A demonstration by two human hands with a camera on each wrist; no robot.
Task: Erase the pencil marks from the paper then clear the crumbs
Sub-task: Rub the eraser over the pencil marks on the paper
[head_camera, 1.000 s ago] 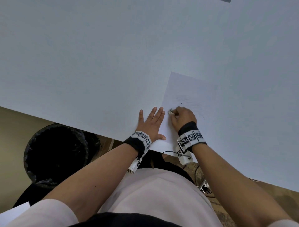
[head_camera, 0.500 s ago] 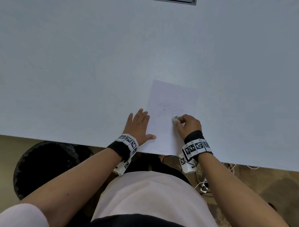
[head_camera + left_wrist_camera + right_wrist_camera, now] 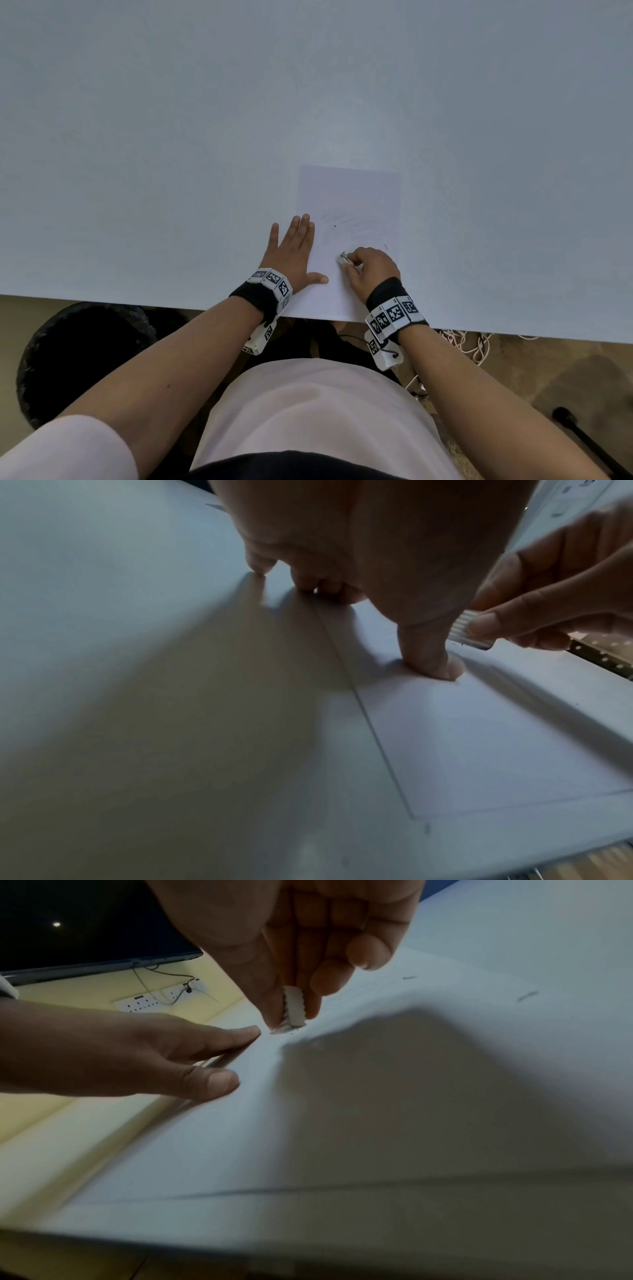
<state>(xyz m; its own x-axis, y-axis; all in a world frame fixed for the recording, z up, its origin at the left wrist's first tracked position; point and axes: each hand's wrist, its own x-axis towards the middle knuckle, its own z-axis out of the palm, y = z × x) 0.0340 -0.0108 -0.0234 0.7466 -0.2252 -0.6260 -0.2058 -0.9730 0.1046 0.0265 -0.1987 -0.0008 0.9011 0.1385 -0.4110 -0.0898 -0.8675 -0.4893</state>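
Note:
A white sheet of paper (image 3: 356, 192) lies at the near edge of the white table (image 3: 171, 137), with faint grey pencil marks (image 3: 346, 222) across its middle. My left hand (image 3: 294, 250) lies flat with fingers straight on the sheet's left edge, thumb (image 3: 435, 658) pressing the paper (image 3: 479, 737). My right hand (image 3: 370, 270) pinches a small ribbed white eraser (image 3: 343, 258) and holds its tip on the paper below the marks. The right wrist view shows the eraser (image 3: 294, 1010) between thumb and fingers, touching the sheet (image 3: 411, 1096). A few dark crumbs (image 3: 527, 995) lie on the paper.
A black bin (image 3: 78, 363) stands on the floor under the table at my left. White cables (image 3: 469, 342) hang below the table edge at the right. A wall socket strip (image 3: 161, 999) and a dark screen (image 3: 85, 934) show in the right wrist view.
The view has swung so the paper now sits straight ahead. My right hand with the eraser has moved down and right across the sheet. The left hand stays flat on the left edge.

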